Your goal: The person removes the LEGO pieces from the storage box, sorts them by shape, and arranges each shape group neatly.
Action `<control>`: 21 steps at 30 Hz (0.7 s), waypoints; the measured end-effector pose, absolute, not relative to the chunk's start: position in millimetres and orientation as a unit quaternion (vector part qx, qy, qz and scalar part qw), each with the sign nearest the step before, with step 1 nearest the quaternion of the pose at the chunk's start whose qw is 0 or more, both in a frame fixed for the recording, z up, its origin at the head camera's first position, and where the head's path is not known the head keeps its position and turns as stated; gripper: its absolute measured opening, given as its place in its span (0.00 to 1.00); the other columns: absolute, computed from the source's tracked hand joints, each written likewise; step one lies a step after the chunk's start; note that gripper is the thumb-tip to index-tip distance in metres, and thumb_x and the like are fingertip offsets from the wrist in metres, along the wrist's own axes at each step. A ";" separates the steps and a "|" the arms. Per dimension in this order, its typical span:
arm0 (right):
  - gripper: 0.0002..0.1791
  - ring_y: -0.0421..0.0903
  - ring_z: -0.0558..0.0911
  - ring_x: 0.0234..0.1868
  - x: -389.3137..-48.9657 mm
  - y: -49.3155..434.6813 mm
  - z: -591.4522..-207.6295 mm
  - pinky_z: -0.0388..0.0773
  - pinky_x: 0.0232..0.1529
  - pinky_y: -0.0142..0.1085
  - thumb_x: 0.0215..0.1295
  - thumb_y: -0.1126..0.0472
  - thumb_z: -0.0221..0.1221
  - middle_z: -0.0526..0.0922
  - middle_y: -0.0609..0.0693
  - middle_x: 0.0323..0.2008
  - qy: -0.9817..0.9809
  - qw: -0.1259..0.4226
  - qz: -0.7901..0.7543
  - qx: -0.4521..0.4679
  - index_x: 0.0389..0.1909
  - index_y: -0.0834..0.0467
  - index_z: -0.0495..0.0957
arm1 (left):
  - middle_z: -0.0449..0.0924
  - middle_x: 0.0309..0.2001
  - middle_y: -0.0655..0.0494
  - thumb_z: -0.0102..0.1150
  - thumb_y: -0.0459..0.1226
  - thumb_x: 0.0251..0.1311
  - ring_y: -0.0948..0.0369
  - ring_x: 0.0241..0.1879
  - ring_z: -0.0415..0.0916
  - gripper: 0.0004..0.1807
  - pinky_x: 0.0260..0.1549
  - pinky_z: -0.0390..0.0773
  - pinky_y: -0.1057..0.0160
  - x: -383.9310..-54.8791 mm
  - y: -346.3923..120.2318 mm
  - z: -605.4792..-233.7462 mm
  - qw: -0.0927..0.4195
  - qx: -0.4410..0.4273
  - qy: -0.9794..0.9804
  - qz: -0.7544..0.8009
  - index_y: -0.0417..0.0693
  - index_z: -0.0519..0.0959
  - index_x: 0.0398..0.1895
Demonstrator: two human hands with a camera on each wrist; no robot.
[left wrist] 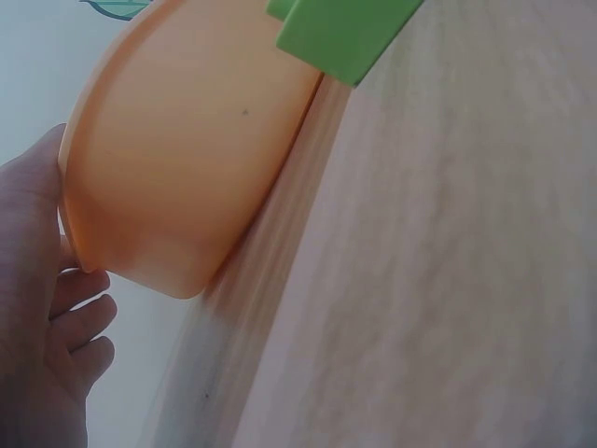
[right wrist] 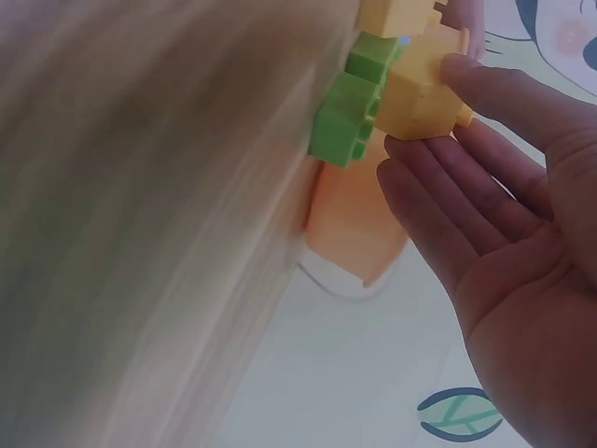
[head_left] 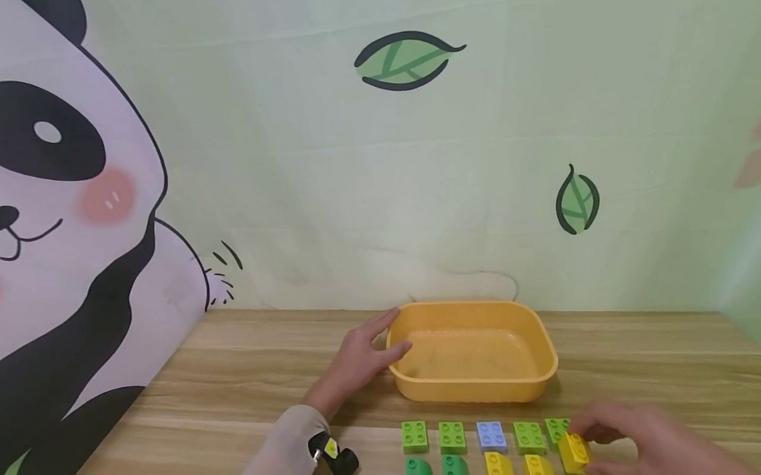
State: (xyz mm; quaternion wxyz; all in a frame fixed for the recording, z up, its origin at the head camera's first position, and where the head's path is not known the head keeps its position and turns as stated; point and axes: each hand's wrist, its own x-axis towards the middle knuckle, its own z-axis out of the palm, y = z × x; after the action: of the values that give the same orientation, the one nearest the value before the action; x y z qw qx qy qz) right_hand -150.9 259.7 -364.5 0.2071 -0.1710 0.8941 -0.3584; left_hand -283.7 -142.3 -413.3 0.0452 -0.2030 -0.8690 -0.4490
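Note:
My left hand point(head_left: 360, 355) grips the left rim of an orange-yellow plastic basin point(head_left: 476, 392), its thumb over the inner side. In the left wrist view the fingers point(left wrist: 84, 322) curl behind the basin's wall. At the lower right, my right hand point(head_left: 651, 438) pinches a yellow toy building block point(head_left: 575, 453) between thumb and fingertips. This block overlaps the right end of two block rows in the head view. Behind it is a green block point(head_left: 557, 428), partly covered. The right wrist view shows the held yellow block point(right wrist: 424, 89) above green blocks point(right wrist: 345, 117).
In the far row lie light green blocks point(head_left: 415, 436) and a blue block point(head_left: 491, 437). Nearer are dark green blocks point(head_left: 418, 474) and yellow blocks point(head_left: 499, 470) with curved sides. A printed cloth point(head_left: 288, 163) hangs behind the wooden table point(head_left: 233, 371).

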 end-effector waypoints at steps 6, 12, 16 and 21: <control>0.16 0.56 0.82 0.54 -150.4 259.3 -371.4 0.84 0.51 0.61 0.69 0.54 0.71 0.84 0.47 0.54 0.884 0.239 -0.374 -0.147 0.54 0.52 0.81 | 0.65 0.79 0.50 0.69 0.49 0.70 0.47 0.78 0.61 0.40 0.76 0.61 0.44 -284.7 -142.3 -414.5 0.046 -0.203 -0.868 -0.450 0.45 0.68 0.80; 0.17 0.55 0.82 0.52 -151.0 259.2 -376.9 0.84 0.51 0.62 0.68 0.54 0.73 0.85 0.47 0.53 0.880 0.249 -0.376 -0.148 0.53 0.52 0.82 | 0.65 0.79 0.51 0.69 0.49 0.69 0.48 0.78 0.61 0.41 0.76 0.61 0.45 -285.2 -142.7 -414.4 0.047 -0.205 -0.869 -0.447 0.45 0.67 0.80; 0.15 0.54 0.81 0.51 -151.2 257.6 -378.9 0.84 0.50 0.61 0.68 0.56 0.72 0.85 0.47 0.52 0.878 0.247 -0.374 -0.170 0.52 0.53 0.82 | 0.65 0.79 0.51 0.68 0.50 0.70 0.48 0.78 0.61 0.41 0.76 0.61 0.45 -285.1 -142.8 -413.7 0.046 -0.206 -0.869 -0.447 0.45 0.67 0.80; 0.15 0.55 0.81 0.50 -151.0 253.8 -379.7 0.83 0.51 0.62 0.68 0.56 0.72 0.85 0.47 0.51 0.878 0.246 -0.368 -0.182 0.51 0.54 0.82 | 0.65 0.79 0.48 0.68 0.50 0.70 0.46 0.78 0.61 0.41 0.76 0.61 0.44 -284.7 -143.2 -413.6 0.047 -0.212 -0.867 -0.449 0.42 0.67 0.80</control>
State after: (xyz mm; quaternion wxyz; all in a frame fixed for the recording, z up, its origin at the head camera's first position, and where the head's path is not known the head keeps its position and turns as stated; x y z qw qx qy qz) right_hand -151.0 253.8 -379.7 0.2461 -0.1824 0.8778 -0.3683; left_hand -284.7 -143.2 -413.6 0.0468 -0.2124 -0.8665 -0.4493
